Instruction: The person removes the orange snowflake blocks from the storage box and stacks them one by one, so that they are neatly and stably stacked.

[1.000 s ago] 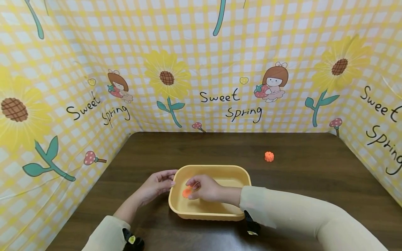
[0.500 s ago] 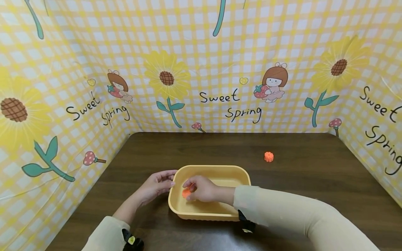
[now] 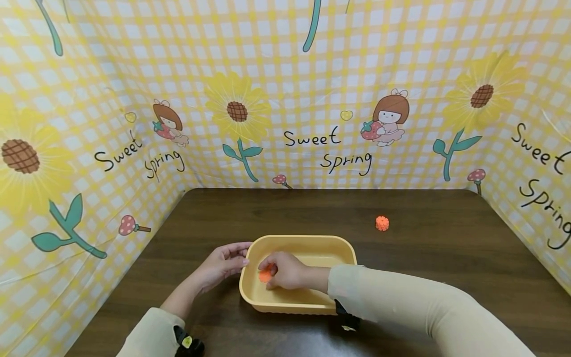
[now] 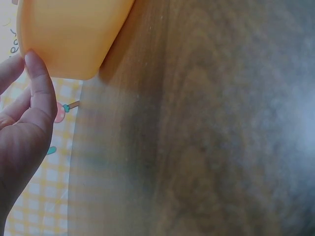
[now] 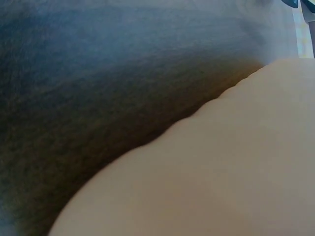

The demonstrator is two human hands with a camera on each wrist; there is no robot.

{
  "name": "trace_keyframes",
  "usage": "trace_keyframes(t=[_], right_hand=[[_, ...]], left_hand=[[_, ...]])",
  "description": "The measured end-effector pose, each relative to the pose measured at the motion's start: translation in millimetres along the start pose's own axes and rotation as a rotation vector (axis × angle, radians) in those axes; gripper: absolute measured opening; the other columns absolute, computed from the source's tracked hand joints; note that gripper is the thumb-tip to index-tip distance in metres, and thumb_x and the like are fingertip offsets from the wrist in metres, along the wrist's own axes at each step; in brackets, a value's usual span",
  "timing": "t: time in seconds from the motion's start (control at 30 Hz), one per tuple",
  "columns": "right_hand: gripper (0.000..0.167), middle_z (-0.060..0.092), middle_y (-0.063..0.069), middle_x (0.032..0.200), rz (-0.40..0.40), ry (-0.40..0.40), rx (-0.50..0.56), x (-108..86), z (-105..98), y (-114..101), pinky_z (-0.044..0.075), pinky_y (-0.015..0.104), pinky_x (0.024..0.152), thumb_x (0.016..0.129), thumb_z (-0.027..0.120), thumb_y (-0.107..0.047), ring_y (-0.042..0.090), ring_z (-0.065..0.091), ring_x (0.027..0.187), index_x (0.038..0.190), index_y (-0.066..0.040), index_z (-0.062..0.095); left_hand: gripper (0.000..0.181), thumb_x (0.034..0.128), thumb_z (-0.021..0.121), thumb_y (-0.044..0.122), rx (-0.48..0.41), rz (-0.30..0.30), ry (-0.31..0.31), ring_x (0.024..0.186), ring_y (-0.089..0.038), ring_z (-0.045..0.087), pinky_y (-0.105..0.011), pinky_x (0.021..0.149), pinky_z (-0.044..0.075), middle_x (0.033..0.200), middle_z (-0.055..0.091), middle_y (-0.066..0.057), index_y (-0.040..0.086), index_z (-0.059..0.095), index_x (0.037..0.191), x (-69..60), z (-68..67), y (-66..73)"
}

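A yellow plastic bin with rounded corners sits on the table. My right hand reaches down into its left part, thumb and fingers curled on an orange notched disc near the bin's floor. The fingers partly cover the disc. At the bin's left end, my left hand rests its thumb and fingertips against the rim from outside, fingers loosely bent. In the left wrist view, the thumb touches the outer wall of the bin. The right wrist view holds the bin's wavy-edged outer wall, not the hand.
Another orange notched piece lies on the dark wooden table, behind and to the right of the bin. A yellow checked cloth with printed flowers hangs around the table's back and sides.
My right hand has shifted slightly left and lower inside the bin, and its fingers have closed in around the orange disc. The left hand and the bin have stayed put.
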State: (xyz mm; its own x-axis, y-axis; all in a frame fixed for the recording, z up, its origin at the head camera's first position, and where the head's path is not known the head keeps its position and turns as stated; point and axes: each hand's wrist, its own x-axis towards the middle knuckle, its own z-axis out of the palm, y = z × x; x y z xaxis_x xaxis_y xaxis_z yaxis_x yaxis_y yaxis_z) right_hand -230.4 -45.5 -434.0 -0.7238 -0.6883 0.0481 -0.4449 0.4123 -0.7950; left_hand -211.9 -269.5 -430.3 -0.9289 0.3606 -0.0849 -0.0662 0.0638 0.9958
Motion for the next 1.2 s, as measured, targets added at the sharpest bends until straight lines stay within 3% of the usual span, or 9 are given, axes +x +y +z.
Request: trace_keyframes(t=[0.37,0.77,1.2], right_hand=[[0.032,0.062,0.009,0.077,-0.038,0.014,-0.055,-0.9,-1,-1,0.043,0.018,0.063,0.067,0.081,0.009,0.003,0.046,0.067,0.096,0.0,0.072],[0.031,0.064,0.0,0.08,-0.052,-0.072,-0.15,2.4,-1,-6,0.042,0.016,0.067,0.069,0.083,0.002,0.006,0.05,0.073,0.099,-0.003,0.074],[0.025,0.061,-0.006,0.075,-0.064,-0.098,-0.284,3.9,-1,-10,0.041,0.014,0.065,0.072,0.082,-0.002,0.004,0.048,0.071,0.096,-0.007,0.075]], left_hand=[[0.056,0.0932,0.062,0.001,0.005,-0.005,-0.006,0.097,-0.016,0.06,-0.033,0.084,0.054,0.112,0.053,-0.013,-0.012,0.036,0.142,0.8,-1.0,-1.0],[0.056,0.0936,0.061,0.001,0.007,-0.002,-0.003,0.097,-0.016,0.059,-0.032,0.084,0.054,0.111,0.052,-0.013,-0.012,0.037,0.142,1.5,-0.7,-0.4],[0.056,0.0943,0.061,0.002,0.023,-0.005,-0.001,0.098,-0.016,0.059,-0.032,0.084,0.053,0.112,0.052,-0.014,-0.012,0.036,0.142,0.6,-1.3,-0.7]])
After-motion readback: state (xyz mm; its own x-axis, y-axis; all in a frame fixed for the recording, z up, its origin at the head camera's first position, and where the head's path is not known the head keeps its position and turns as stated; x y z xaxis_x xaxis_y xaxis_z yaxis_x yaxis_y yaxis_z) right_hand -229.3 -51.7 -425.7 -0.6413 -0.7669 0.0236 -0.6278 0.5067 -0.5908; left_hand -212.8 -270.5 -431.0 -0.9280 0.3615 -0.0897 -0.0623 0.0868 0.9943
